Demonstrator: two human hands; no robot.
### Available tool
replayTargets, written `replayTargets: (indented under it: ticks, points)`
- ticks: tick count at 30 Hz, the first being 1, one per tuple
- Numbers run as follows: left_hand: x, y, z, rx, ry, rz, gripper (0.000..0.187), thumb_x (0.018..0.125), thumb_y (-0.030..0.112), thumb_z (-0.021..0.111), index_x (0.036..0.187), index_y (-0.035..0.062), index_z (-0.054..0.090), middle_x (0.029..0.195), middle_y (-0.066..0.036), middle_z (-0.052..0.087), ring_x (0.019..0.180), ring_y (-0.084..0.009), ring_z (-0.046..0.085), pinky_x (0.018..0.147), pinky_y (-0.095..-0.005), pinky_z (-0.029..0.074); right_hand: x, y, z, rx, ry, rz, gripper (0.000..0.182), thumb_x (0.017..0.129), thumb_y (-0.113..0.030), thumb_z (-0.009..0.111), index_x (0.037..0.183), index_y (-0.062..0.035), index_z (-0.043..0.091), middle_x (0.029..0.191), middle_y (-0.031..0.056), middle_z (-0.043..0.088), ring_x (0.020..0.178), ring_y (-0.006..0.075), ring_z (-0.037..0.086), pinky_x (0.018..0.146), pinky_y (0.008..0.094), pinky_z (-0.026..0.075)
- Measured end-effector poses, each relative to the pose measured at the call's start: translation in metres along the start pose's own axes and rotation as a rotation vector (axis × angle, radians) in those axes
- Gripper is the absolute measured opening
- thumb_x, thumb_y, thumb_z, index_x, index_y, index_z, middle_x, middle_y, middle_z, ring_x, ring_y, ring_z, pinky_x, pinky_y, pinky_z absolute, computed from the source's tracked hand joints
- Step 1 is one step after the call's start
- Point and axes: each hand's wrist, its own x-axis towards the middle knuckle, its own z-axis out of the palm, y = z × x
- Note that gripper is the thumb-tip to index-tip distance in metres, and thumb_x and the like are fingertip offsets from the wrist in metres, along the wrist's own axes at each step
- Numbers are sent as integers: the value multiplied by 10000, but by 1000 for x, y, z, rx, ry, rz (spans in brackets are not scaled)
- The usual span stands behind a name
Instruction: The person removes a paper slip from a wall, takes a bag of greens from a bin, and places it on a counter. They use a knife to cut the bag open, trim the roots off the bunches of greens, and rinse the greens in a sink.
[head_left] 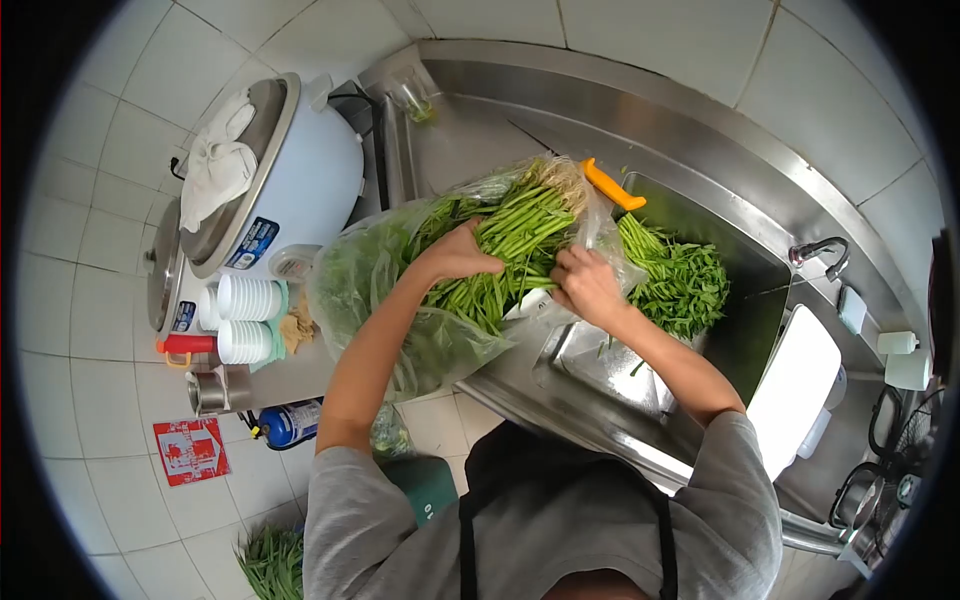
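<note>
Left of the sink [745,315], the bagged greens [525,235] slant, roots [567,180] away from the person — left hand [458,252] loosely gripping them, right hand [590,288] nearer the sink, curled closed — on what, I can't tell.

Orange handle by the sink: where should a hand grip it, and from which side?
The orange handle is probably best gripped at its middle, from above and the right, fingers across its length: it lies slanted, with the plastic bag crowding its left.
</note>
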Motion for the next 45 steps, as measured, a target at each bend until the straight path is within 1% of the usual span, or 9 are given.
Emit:
replayTargets:
  ticks: [7, 9, 16, 17, 20, 25, 30, 34, 45]
  points:
    - [-18, 8, 42, 358, 310, 72, 1207, 496, 505, 751, 1386, 27, 90, 1153, -251, 487, 1022, -351, 527, 888, -438, 409, 37, -4, -1, 30, 146, 132, 85, 627, -115, 638, 676, -54, 605, 810, 46, 523, 844, 231, 489, 692, 336, 432]
    - [-7, 5, 59, 443, 428, 35, 1138, 549, 432, 760, 1383, 45, 91, 1157, -262, 448, 1054, -393, 488, 890, -526, 382, 37, -10, 5, 58, 148, 175, 175, 612, -83, 641, 782, -65, 602, 842, 59, 513, 861, 245, 481, 714, 353, 417]
    - [4, -3, 60, 445, 504, 55, 1029, 579, 315, 763, 1374, 82, 153, 1043, -243, 530, 944, -374, 555, 843, -481, 416, -29, -27, 4, -152, 3, 462, 827, 536, 4, 659, 1280, -207, 365, 1170, 145, 421, 1118, 313, 395, 903, 395, 334]
    - [4, -3, 60, 471, 543, 71, 1009, 593, 325, 760, 1370, 76, 167, 1012, -236, 550, 918, -373, 568, 827, -471, 426, -38, -31, 5, -190, 29, 443, 745, 605, -23, 624, 1290, -185, 381, 1241, 122, 399, 1171, 283, 367, 936, 391, 316]
    - [3, -1, 65, 480, 567, 68, 1009, 603, 336, 757, 1371, 76, 158, 1030, -240, 541, 926, -376, 564, 820, -475, 425, -49, -33, 18, -145, -36, 43, 590, 687, -53, 554, 1255, -151, 430, 1241, 86, 405, 1148, 239, 383, 913, 381, 329]
    - [6, 3, 79, 619, 705, 21, 1008, 611, 335, 762, 1371, 67, 158, 1003, -209, 549, 895, -344, 575, 846, -446, 414, -23, -25, 16, 53, 128, -38, 436, 685, -97, 580, 1118, -146, 557, 1116, 70, 485, 1018, 235, 459, 824, 366, 359]
    - [0, 2, 76, 473, 633, 62, 921, 628, 287, 744, 1345, 22, 230, 1001, -211, 569, 923, -327, 573, 896, -433, 391, -1, 85, 6, -161, 447, 555, 346, 726, -92, 569, 1072, -78, 569, 1150, 153, 479, 1081, 327, 418, 839, 439, 375]
    - [-7, -1, 67, 378, 585, 109, 862, 640, 257, 740, 1316, 17, 262, 1042, -203, 570, 967, -325, 562, 910, -459, 385, 17, 160, 46, -102, -236, 678, 446, 774, -216, 560, 1193, -91, 465, 1186, 144, 455, 1025, 358, 485, 849, 450, 409]
    - [17, 7, 79, 446, 649, -17, 914, 607, 357, 769, 1283, -28, 290, 1094, -216, 545, 985, -286, 563, 887, -437, 413, -6, 155, -23, 102, -170, 874, 468, 807, -404, 469, 1003, 7, 579, 935, 246, 602, 888, 376, 586, 797, 449, 447]
